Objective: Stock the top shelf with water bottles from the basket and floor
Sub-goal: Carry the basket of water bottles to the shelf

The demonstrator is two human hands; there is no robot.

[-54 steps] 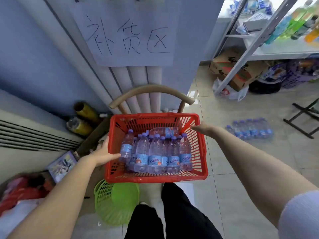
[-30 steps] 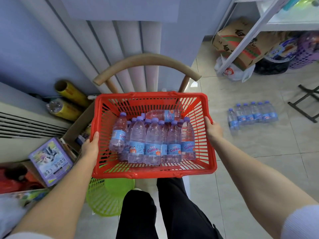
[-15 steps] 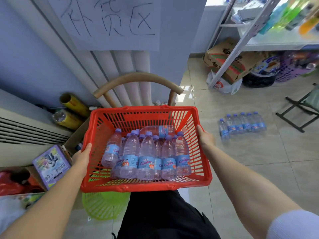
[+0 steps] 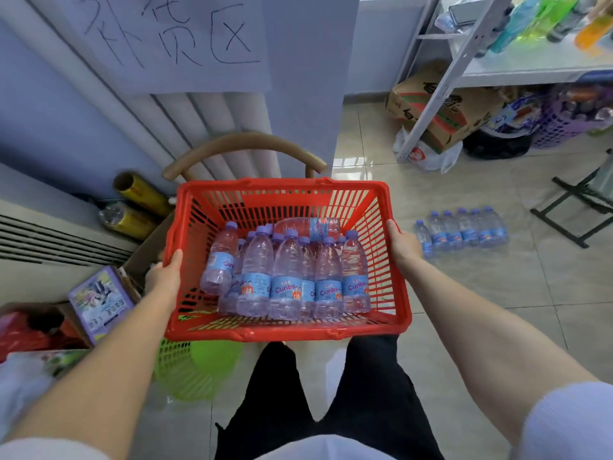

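Note:
I hold a red plastic basket (image 4: 285,190) in front of my body, above my legs. My left hand (image 4: 164,277) grips its left rim and my right hand (image 4: 403,244) grips its right rim. Inside stand several small water bottles (image 4: 287,277) with purple caps and blue labels; one lies flat at the back. A shrink-wrapped pack of water bottles (image 4: 464,229) lies on the tiled floor to the right. The white metal shelf (image 4: 530,66) stands at the upper right with coloured drink bottles on it.
A wooden chair (image 4: 245,147) stands just behind the basket against the radiator. A green basket (image 4: 195,370) sits on the floor under the red one. Boxes and bags lie at left. A cardboard box (image 4: 431,107) and purple basket (image 4: 560,121) sit under the shelf. A black stand (image 4: 570,207) is at right.
Both hands took hold of the basket's sides and lifted it off the chair toward me. The view has tilted up and down a little.

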